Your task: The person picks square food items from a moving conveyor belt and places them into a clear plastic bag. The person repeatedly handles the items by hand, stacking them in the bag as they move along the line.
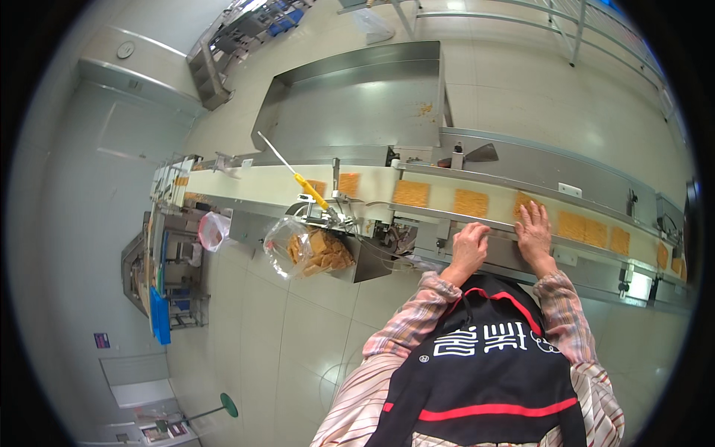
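Note:
Flat orange-brown food pieces lie in a row on a pale conveyor belt (500, 213) that runs across in front of me. My right hand (534, 230) reaches over the near rail, its fingers apart and resting on one square piece (524, 202). My left hand (470, 250) is at the near rail with its fingers curled, and whether it holds anything cannot be told. Between and left of my hands lies a single piece (471, 203); another piece (410, 193) is farther left. To the right are two pieces (582, 229) side by side.
A metal scraper (481, 153) lies beyond the far rail. Behind it stands a large steel tray (363, 100) with crumbs. At left, a yellow-handled tool (310, 190) sticks up over the belt, above a clear bag (287, 248) beside a heap of brown pieces (321, 252).

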Tool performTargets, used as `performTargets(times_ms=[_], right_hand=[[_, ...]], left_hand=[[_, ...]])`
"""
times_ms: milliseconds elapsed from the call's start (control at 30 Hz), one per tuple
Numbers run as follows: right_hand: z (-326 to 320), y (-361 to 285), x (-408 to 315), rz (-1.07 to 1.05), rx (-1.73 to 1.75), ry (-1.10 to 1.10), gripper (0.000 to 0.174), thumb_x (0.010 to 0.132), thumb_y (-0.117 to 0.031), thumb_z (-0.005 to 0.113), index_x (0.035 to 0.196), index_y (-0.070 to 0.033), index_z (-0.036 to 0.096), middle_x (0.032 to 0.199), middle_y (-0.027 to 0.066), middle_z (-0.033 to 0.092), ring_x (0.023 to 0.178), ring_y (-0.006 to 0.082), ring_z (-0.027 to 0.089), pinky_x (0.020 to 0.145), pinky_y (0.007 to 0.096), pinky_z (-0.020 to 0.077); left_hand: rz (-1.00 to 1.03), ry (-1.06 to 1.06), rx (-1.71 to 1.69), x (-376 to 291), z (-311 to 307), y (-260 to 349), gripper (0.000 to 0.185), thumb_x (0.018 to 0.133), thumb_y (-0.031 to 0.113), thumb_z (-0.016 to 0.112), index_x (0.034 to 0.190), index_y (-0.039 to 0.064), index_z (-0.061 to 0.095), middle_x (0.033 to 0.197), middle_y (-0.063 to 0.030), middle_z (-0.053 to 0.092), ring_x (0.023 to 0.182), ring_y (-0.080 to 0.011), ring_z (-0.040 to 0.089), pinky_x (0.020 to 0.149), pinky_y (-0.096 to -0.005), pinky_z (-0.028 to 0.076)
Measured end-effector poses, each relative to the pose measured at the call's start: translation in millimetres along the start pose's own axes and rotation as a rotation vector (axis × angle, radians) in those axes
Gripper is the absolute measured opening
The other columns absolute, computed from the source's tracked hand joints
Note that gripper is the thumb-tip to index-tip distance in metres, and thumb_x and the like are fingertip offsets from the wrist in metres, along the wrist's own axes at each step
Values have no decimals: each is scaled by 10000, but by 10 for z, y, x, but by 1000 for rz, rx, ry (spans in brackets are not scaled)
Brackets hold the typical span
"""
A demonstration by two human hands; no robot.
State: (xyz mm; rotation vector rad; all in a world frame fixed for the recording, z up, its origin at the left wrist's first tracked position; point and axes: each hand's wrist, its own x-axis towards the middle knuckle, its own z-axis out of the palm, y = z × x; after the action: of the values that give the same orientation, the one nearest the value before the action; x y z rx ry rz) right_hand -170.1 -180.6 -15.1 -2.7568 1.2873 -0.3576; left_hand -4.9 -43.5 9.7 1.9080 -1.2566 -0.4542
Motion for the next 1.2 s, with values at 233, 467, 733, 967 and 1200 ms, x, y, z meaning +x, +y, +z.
performTargets(times_ms=[233, 467, 733, 967, 1200], right_hand=[[-81, -137, 77, -113, 136, 78, 414, 915, -269, 565, 1257, -37, 594, 1406, 135, 485, 1330, 311, 412, 1105, 477, 287], [-34, -916, 667, -75, 234, -3, 358, 863, -342, 642, 1086, -62, 644, 1134, 106, 579, 1105, 271, 527, 968, 446, 374], [260, -702, 846, 224, 146, -9, 417, 770, -394, 735, 964, -38, 635, 980, 157, 602, 950, 308, 586, 803, 445, 479], [68, 12, 626, 454, 901, 101, 408, 883, -168, 653, 1253, -81, 506, 910, 72, 583, 802, 170, 585, 716, 332, 494], [729, 514, 377, 486, 492, 175, 406, 875, -400, 678, 1028, -44, 559, 924, 112, 611, 795, 279, 595, 747, 393, 482]], left_hand=[[-159, 172, -37, -206, -322, -267, 180, 820, 84, 620, 993, 77, 668, 1070, -91, 634, 1024, -295, 610, 874, -421, 454], [-73, 114, 519, 338, -708, -598, 440, 924, 276, 533, 1329, 104, 533, 1441, -72, 467, 1337, -222, 427, 1035, -490, 319], [98, -224, 613, 452, -300, -602, 519, 969, 392, 447, 1382, 82, 499, 1529, -109, 379, 1410, -245, 363, 1112, -597, 246], [21, -286, 615, 510, -267, -695, 506, 969, 363, 455, 1409, 113, 458, 1543, -83, 353, 1440, -237, 298, 1154, -572, 179], [134, -244, 499, 476, 205, -536, 444, 942, 345, 509, 1308, 94, 531, 1490, -109, 406, 1400, -253, 356, 1131, -565, 222]])
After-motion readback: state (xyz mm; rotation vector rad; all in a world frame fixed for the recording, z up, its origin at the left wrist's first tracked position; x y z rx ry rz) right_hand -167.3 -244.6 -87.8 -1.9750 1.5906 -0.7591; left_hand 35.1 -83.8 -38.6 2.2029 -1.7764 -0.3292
